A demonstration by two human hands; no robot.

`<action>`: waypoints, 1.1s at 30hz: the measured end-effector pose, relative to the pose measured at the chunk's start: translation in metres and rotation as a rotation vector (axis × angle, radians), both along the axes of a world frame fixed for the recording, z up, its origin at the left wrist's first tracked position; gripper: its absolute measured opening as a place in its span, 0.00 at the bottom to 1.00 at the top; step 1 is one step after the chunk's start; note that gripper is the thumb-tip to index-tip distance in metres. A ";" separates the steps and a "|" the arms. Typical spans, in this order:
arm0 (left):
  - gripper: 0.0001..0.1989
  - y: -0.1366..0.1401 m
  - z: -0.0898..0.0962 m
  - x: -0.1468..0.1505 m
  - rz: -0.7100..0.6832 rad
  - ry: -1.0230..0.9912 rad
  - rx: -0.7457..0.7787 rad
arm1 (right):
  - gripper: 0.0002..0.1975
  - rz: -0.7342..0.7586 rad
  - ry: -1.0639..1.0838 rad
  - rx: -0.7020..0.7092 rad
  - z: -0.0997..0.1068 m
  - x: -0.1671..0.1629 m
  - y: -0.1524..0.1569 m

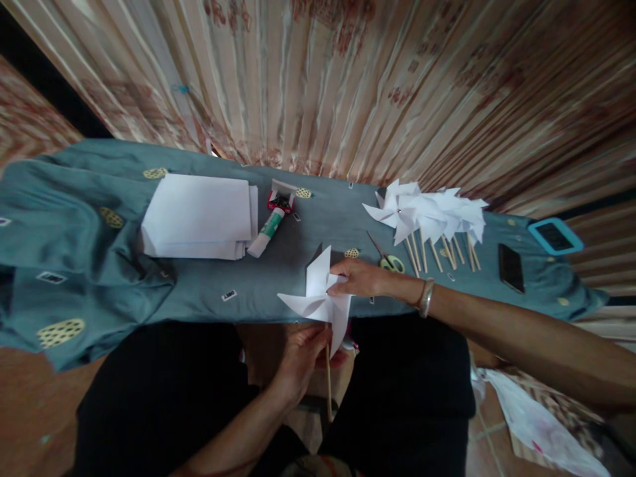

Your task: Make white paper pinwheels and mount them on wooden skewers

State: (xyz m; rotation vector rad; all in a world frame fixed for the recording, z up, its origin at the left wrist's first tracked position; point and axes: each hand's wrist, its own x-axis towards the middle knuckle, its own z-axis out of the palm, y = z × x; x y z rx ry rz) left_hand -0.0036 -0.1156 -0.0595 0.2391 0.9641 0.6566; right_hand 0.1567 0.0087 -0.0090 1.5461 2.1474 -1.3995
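A white paper pinwheel [318, 301] on a thin wooden stick [328, 384] is held upright over the table's front edge, between my knees. My left hand [303, 361] closes round the stick just under the paper blades. With its fingers at the pinwheel's centre, my right hand [355, 277] pinches the paper near the middle pin. Several finished-looking pinwheels [432, 211] lie overlapping at the back right, their sticks pointing toward me. Scissors [390, 260] with light green handles rest between them and my right hand.
A stack of white paper [199, 218] lies on the left of the green cloth [199, 291]. Beside it are a glue stick [268, 232] and an open red box of dark pins [281, 200]. A dark phone [511, 267] and a blue-framed object [555, 236] lie far right. A curtain [298, 86] hangs behind.
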 end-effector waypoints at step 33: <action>0.22 0.000 -0.002 -0.002 -0.028 -0.019 0.020 | 0.16 -0.113 -0.169 0.379 0.010 -0.013 -0.028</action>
